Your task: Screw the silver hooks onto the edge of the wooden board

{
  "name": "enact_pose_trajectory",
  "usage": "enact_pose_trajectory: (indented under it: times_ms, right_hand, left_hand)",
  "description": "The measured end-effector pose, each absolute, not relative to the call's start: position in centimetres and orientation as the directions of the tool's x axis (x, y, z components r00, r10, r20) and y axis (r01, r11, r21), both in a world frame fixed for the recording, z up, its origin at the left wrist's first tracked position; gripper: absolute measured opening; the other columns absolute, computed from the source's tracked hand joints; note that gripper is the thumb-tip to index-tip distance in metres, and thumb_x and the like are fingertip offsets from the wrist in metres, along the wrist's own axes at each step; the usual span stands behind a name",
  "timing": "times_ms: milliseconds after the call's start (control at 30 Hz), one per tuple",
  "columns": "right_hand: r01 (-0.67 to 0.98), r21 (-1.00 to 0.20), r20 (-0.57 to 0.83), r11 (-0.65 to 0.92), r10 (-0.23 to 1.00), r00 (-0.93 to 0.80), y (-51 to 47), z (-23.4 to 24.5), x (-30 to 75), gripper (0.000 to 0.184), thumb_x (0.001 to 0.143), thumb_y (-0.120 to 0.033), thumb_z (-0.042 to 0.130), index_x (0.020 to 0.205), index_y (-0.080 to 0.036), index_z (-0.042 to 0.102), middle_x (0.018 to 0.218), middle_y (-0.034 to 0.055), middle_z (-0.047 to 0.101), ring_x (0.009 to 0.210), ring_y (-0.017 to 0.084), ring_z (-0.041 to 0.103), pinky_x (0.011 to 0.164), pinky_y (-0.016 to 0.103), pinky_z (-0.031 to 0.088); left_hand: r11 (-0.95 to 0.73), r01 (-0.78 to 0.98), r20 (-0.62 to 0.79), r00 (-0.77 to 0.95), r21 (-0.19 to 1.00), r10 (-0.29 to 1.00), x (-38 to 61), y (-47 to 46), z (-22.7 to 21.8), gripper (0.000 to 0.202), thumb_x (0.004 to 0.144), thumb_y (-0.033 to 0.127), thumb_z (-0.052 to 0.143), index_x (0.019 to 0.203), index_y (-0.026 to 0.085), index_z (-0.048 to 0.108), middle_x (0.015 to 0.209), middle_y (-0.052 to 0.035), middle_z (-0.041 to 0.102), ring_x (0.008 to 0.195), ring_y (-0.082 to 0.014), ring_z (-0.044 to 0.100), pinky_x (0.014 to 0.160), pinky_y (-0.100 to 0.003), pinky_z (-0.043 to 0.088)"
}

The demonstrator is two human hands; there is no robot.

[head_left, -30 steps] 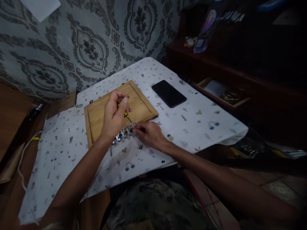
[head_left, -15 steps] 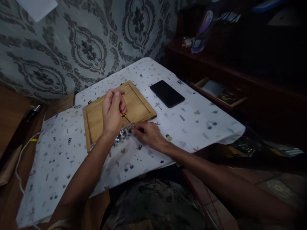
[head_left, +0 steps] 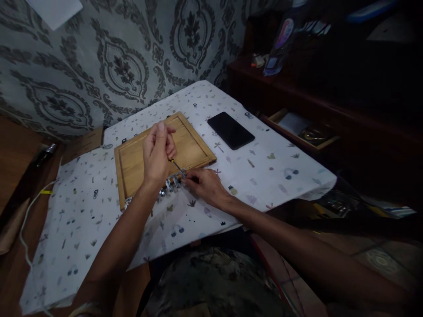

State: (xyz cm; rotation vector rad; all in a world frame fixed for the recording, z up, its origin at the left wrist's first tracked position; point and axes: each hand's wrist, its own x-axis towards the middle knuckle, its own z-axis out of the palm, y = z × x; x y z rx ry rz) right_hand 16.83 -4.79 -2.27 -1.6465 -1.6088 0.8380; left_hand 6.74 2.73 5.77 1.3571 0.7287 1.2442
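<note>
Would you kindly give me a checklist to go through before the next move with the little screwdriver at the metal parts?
1. Left hand closed around the small yellow-and-black screwdriver: ok.
2. Screwdriver's tip seated in the row of small silver metal parts: cannot tell, too small and dim.
3. Right hand resting its fingers at the row's right end: ok.
4. Row lying along the near edge of the rectangular wooden tray: ok.
5. Flat black phone lying apart from both hands, on the patterned white cloth: ok.
</note>
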Motion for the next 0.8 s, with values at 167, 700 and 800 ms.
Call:
enact_pose_trajectory:
  times_ms: [167, 700, 800]
  right_hand:
    - [0.564, -0.825, 0.003, -0.015, 1.0, 0.031, -4.7, -2.5, 16.8, 0.018, 0.09, -0.027, 0.066, 0.076, -0.018, 0.075, 0.063, -0.0015, 0.063, 0.059, 0.012, 0.049, 0.061, 0.026, 0.03]
    - [0.505, -0.863, 0.006, -0.017, 0.999, 0.045, -4.6, -2.5, 16.8, 0.025, 0.09, -0.027, 0.067, 0.066, -0.018, 0.069, 0.057, -0.0033, 0.059, 0.056, 0.011, 0.047, 0.06, 0.026, 0.031]
    - [0.488, -0.873, 0.01, -0.016, 0.999, 0.051, -4.7, -2.8, 16.9, 0.018, 0.086, -0.024, 0.07, 0.069, -0.018, 0.069, 0.059, -0.0038, 0.059, 0.057, 0.01, 0.048, 0.061, 0.026, 0.032]
  left_hand:
    - [-0.238, -0.224, 0.274, 0.143, 0.945, 0.951, 7.2, 2.0, 5.4, 0.047, 0.093, 0.062, 0.061, 0.07, 0.021, 0.057, 0.049, 0.008, 0.028, 0.04, -0.0072, 0.023, 0.039, -0.023, 0.02]
    - [-0.2, -0.232, 0.268, 0.312, 0.952, 0.912, 7.2, 3.2, 5.2, 0.046, 0.086, 0.059, 0.071, 0.068, 0.019, 0.057, 0.041, 0.0115, 0.024, 0.034, -0.0043, 0.017, 0.036, -0.019, 0.016]
    - [-0.252, -0.25, 0.328, 0.332, 0.935, 0.885, 7.3, 3.1, 4.8, 0.047, 0.084, 0.062, 0.072, 0.07, 0.019, 0.059, 0.042, 0.0112, 0.026, 0.034, -0.0049, 0.021, 0.036, -0.019, 0.018]
